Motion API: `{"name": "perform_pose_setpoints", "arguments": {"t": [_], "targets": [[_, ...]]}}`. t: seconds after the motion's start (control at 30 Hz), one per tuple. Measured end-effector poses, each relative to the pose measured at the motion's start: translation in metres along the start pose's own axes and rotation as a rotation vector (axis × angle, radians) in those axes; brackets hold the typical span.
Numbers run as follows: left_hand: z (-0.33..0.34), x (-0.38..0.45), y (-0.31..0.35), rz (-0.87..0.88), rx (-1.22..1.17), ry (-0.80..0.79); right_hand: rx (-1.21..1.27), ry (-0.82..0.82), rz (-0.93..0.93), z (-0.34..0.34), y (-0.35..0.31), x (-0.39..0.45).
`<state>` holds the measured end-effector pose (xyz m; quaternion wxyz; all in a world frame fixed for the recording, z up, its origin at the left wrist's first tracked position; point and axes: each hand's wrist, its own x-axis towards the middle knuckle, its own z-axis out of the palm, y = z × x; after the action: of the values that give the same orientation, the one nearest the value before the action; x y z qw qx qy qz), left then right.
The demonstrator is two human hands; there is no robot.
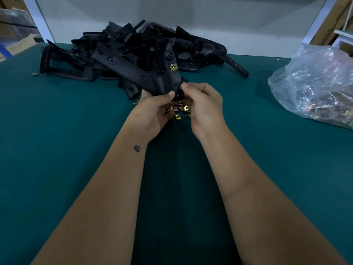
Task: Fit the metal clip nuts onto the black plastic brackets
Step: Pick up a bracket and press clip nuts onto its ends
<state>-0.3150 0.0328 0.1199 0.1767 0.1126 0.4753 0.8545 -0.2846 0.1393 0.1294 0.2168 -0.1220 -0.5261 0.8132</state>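
Now: left hand (pixel 152 109) grips black bracket (pixel 133 71), brass clip nut (pixel 173 67) fitted; right hand (pixel 200 104) pinches another nut (pixel 180 86).

surface: green mat table (pixel 66 150)
beyond the hands: heap of black brackets (pixel 133 52) lying on the mat
under the hands: small cluster of loose clip nuts (pixel 180 109)
far right of the hands: clear bag (pixel 315 87) with more nuts inside
far left of the hands: one stray nut (pixel 35 74)

Green table mat (pixel 57 140); cardboard boxes (pixel 332 22) behind.
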Motion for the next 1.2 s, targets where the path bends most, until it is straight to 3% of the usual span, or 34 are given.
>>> {"name": "perform_pose_setpoints", "arguments": {"t": [0.37,0.63,0.93,1.2], "targets": [[0.002,0.004,-0.004,0.009,-0.053,0.049,-0.163,-0.031,-0.136,0.007,0.004,-0.005],[0.001,0.005,-0.007,0.026,-0.044,0.036,-0.629,0.014,-0.39,0.01,0.012,-0.009],[0.002,0.006,-0.007,0.022,-0.012,0.075,-0.71,0.013,-0.422,0.005,0.013,-0.008],[0.006,0.004,-0.005,0.08,0.07,0.202,-0.628,0.153,-0.37,-0.007,0.012,-0.016]]}}
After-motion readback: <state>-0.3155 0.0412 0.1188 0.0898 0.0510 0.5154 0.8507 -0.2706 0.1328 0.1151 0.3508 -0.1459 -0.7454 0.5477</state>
